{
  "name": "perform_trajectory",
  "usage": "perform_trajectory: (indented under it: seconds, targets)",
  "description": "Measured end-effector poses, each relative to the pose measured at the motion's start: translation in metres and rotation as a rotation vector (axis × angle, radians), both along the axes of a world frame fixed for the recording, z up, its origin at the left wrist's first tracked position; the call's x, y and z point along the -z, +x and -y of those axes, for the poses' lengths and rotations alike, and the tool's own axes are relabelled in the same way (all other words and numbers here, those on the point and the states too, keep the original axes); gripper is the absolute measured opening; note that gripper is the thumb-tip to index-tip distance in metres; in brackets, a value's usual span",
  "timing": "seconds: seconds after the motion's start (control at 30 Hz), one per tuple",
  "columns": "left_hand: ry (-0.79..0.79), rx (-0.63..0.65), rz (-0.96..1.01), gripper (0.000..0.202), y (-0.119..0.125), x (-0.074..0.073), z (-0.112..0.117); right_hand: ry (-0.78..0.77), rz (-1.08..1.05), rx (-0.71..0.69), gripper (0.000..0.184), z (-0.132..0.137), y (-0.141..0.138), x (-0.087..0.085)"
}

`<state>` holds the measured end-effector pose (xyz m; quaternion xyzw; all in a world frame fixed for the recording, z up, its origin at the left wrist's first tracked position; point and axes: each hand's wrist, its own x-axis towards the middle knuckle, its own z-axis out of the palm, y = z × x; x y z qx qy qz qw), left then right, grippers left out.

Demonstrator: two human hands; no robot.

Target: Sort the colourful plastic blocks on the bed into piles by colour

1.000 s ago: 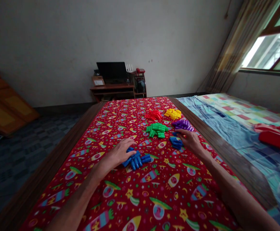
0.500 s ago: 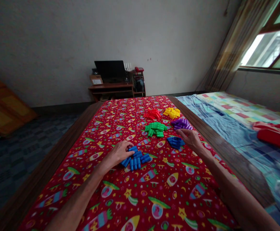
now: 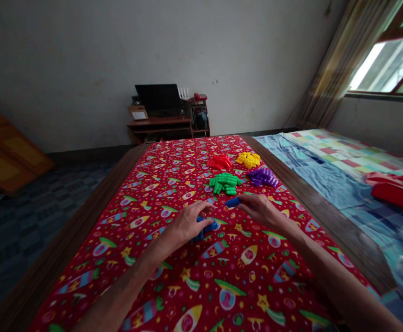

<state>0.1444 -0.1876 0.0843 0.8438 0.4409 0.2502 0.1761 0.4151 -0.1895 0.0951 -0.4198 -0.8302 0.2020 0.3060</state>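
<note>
My left hand (image 3: 191,221) is over a group of small blue tube-shaped plastic pieces (image 3: 208,225), thumb and fingers apart, covering most of them. To its right, my right hand (image 3: 262,208) pinches a blue tube-shaped piece (image 3: 232,202) between thumb and fingertips, its end pointing left. A little more blue shows under the right hand's fingers, and the pieces there are mostly hidden. Just beyond the hands lies a heap of green pieces (image 3: 225,183), with purple pieces (image 3: 262,176) to its right.
Farther back are a red heap (image 3: 220,161) and a yellow heap (image 3: 248,160). A red patterned cloth (image 3: 174,184) covers the wooden table. To the right is a bed (image 3: 326,161) with a red item (image 3: 397,196) on it. A desk with a monitor (image 3: 157,99) stands by the wall.
My right hand has moved left and now pinches a blue piece. My left hand has shifted right over the blue group, with its thumb and fingers spread wider.
</note>
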Motion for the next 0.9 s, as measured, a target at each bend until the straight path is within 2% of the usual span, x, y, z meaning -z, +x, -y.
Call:
perform_trajectory:
  seconds: [0.1,0.17,0.23,0.3,0.37,0.47,0.53,0.63,0.7,0.77,0.83,0.9]
  targets:
    - [0.01,-0.064,-0.17,0.032,-0.036,0.011,-0.015,-0.208,0.071,-0.017,0.034,-0.02,0.057,-0.011]
    - [-0.024,-0.058,-0.239,0.035,-0.056,0.016,-0.021,-0.361,0.095,-0.052,0.037,-0.029,0.09,-0.01]
    - [-0.085,-0.035,-0.281,0.036,-0.066,0.018,-0.023,-0.479,0.126,-0.083,0.039,-0.036,0.11,-0.004]
    - [-0.147,-0.027,-0.311,0.035,-0.065,0.016,-0.022,-0.524,0.153,-0.082,0.038,-0.041,0.114,0.005]
    - [-0.193,-0.039,-0.319,0.034,-0.057,0.014,-0.022,-0.489,0.162,-0.002,0.033,-0.044,0.109,0.012]
    - [-0.259,-0.061,-0.308,0.028,-0.045,0.011,-0.022,-0.34,0.182,0.224,0.026,-0.045,0.097,0.016]
    - [-0.291,-0.059,-0.298,0.026,-0.04,0.009,-0.022,-0.198,0.204,0.343,0.025,-0.041,0.091,0.013]
    - [-0.296,-0.037,-0.273,0.028,-0.033,0.006,-0.02,0.042,0.19,0.404,0.027,-0.03,0.076,0.002]
    - [-0.268,-0.043,-0.262,0.027,-0.027,0.007,-0.016,0.12,0.161,0.359,0.029,-0.021,0.055,-0.002]
    - [-0.222,-0.09,-0.256,0.022,-0.021,0.009,-0.014,0.126,0.119,0.235,0.03,-0.01,0.025,0.003]
    - [-0.174,-0.136,-0.24,0.016,-0.015,0.012,-0.012,0.132,0.085,0.058,0.028,0.003,-0.007,0.015]
    - [-0.15,-0.165,-0.23,0.01,-0.011,0.013,-0.013,0.189,0.148,-0.117,0.03,0.014,-0.035,0.033]
